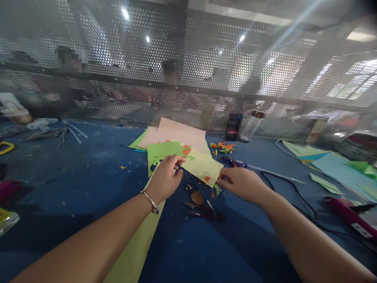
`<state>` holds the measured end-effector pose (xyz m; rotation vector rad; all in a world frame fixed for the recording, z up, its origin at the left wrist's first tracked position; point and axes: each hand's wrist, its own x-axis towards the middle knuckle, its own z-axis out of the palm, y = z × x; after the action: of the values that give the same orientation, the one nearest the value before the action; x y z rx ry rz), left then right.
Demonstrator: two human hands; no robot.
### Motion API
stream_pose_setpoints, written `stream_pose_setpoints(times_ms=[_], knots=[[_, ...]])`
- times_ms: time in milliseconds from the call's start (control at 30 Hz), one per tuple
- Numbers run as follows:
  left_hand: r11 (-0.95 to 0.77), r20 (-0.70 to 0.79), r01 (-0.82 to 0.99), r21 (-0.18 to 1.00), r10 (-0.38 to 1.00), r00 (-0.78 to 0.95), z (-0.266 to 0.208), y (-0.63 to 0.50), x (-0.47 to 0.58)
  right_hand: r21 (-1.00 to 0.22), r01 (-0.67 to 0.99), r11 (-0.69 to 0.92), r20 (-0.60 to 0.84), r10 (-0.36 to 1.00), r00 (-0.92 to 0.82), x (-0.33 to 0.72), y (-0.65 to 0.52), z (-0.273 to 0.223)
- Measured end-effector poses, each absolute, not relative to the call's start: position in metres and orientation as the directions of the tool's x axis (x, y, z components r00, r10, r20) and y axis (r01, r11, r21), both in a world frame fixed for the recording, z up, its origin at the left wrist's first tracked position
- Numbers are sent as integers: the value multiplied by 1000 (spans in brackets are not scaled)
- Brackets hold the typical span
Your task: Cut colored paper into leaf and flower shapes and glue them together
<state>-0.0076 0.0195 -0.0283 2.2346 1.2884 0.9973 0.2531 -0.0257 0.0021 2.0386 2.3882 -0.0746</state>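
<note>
At the right corner of a pale yellow paper sheet (203,165), the fingers of my right hand (243,182) close on its edge. My left hand (166,177), with a silver bangle on the wrist, is over the near edge of a green paper sheet (163,149); its fingers are bent and the thumb stands apart. Small orange cut pieces (187,150) lie on these sheets. Behind them is a larger pale pink sheet (182,131). A long yellow-green strip (138,243) runs under my left forearm. Between my hands lie a round wooden disc (197,198) and dark-handled snips (200,213), partly in shadow.
Small orange and green folded pieces (225,147) sit behind my right hand. Coloured papers (335,169), a magenta tool (350,216) and a black cord (303,196) lie at right. A perforated metal screen (191,47) borders the blue table (88,177); people are beyond it.
</note>
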Motion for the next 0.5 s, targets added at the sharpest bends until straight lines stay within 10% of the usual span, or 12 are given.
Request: stream_pose_setpoints(times_ms=[500], knots=[[-565, 181, 773, 289, 825, 535, -8, 44, -1, 76, 992, -98, -15, 995, 99, 314, -22, -11]])
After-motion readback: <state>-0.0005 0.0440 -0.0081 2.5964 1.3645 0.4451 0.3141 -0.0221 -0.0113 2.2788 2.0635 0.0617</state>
